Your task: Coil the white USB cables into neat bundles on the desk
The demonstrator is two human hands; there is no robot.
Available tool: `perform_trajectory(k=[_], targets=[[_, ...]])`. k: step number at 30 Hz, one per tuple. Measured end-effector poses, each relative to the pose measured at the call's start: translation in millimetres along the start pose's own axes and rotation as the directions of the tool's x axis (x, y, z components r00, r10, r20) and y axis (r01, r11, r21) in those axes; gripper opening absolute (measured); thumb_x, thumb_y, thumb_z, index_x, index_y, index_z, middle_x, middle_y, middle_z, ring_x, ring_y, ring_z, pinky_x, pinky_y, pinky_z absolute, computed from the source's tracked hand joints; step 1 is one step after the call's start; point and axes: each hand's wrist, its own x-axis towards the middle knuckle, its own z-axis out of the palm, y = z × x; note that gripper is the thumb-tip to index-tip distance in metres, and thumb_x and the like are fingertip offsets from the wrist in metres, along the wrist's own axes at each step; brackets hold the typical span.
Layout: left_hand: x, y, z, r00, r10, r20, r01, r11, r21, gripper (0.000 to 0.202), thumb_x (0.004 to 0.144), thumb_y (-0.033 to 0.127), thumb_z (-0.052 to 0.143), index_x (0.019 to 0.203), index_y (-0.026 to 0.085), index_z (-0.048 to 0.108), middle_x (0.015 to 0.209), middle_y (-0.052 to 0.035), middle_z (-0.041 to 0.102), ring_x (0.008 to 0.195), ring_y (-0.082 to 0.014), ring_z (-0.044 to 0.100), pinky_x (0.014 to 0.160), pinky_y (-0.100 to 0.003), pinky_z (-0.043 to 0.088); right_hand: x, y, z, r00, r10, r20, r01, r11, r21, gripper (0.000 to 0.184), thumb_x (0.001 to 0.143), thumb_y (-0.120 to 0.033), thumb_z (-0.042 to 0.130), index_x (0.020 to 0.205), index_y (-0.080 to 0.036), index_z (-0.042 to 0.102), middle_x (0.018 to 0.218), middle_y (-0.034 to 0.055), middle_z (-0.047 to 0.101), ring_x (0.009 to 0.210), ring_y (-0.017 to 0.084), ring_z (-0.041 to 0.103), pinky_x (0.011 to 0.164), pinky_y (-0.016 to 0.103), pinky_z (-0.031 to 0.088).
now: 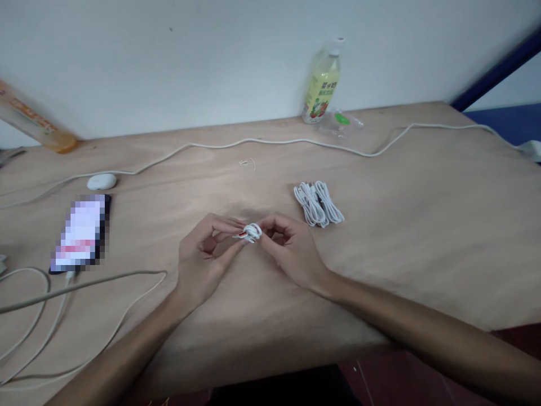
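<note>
A small coiled white cable (252, 232) is pinched between my two hands, with a bit of red showing at its left end. My left hand (205, 254) grips that end between thumb and fingers. From the other side, my right hand (291, 248) holds the coil with bent fingers and thumb; its fingertips partly hide the cable. Beyond my right hand, bundled white cables (319, 204) lie side by side on the brown-covered table (401, 225).
Left stand a phone (80, 234) with a plugged-in cord and a white earbud case (102, 181). A long white cord (253, 141) crosses the back. A yellow-green drink bottle (323, 87), clear plastic packaging (342, 124) and an orange bottle (38, 124) are by the wall. Small scraps (248, 163) lie mid-table.
</note>
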Motion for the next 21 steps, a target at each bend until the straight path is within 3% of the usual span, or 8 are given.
perform_trajectory(k=[3, 6, 11, 16, 21], targets=[[0.9, -6.3, -3.3, 0.985, 0.165, 0.041, -0.169, 0.98, 0.101, 0.013, 0.09, 0.016, 0.088, 0.095, 0.026, 0.083, 0.1, -0.0037, 0.083, 0.1, -0.0232, 0.079, 0.094, -0.04, 0.066, 0.7, 0.9, -0.3, 1.0, 0.024, 0.016, -0.025, 0.999, 0.035, 0.014, 0.094, -0.035, 0.075, 0.09, -0.023, 0.078, 0.084, 0.002, 0.076, 0.074, 0.017, 0.065, 0.066, 0.029, 0.05], [3.0, -11.8, -6.5, 0.94, 0.334, 0.075, -0.342, 0.924, 0.17, 0.017, 0.09, 0.011, 0.086, 0.097, 0.025, 0.082, 0.099, -0.0037, 0.083, 0.097, -0.023, 0.08, 0.088, -0.039, 0.066, 0.9, 1.5, 0.2, 0.999, 0.026, 0.024, -0.027, 0.997, 0.077, 0.013, 0.094, -0.035, 0.075, 0.09, -0.023, 0.079, 0.082, 0.0009, 0.074, 0.072, 0.016, 0.065, 0.063, 0.028, 0.05], [3.6, -12.3, -7.5, 0.893, 0.431, 0.128, -0.45, 0.865, 0.221, 0.021, 0.089, 0.005, 0.084, 0.098, 0.024, 0.08, 0.097, -0.0036, 0.083, 0.095, -0.0221, 0.08, 0.085, -0.037, 0.066, 1.0, 2.5, 1.0, 0.999, -0.048, 0.004, 0.048, 0.995, 0.09, 0.007, 0.091, -0.029, 0.076, 0.091, -0.023, 0.08, 0.081, 0.0001, 0.075, 0.072, 0.015, 0.065, 0.065, 0.028, 0.05], [0.4, -9.4, -4.4, 0.938, 0.336, 0.087, -0.346, 0.926, 0.152, 0.02, 0.09, 0.007, 0.085, 0.098, 0.024, 0.08, 0.099, -0.0035, 0.082, 0.098, -0.0212, 0.079, 0.089, -0.037, 0.066, 0.4, 3.7, 1.4, 0.997, -0.072, -0.005, 0.073, 0.994, 0.085, 0.004, 0.09, -0.026, 0.077, 0.092, -0.023, 0.08, 0.082, -0.0004, 0.075, 0.072, 0.014, 0.064, 0.064, 0.027, 0.048], [-0.5, -0.2, 2.2, 0.997, 0.082, -0.001, -0.082, 0.994, -0.076, 0.017, 0.085, 0.01, 0.09, 0.09, 0.023, 0.079, 0.096, -0.0017, 0.081, 0.097, -0.0192, 0.081, 0.09, -0.032, 0.067, -0.1, 3.3, 1.0, 0.998, -0.064, 0.0, 0.063, 0.995, 0.083, 0.008, 0.094, -0.029, 0.074, 0.093, -0.022, 0.078, 0.082, -0.0004, 0.073, 0.072, 0.014, 0.062, 0.063, 0.027, 0.048]])
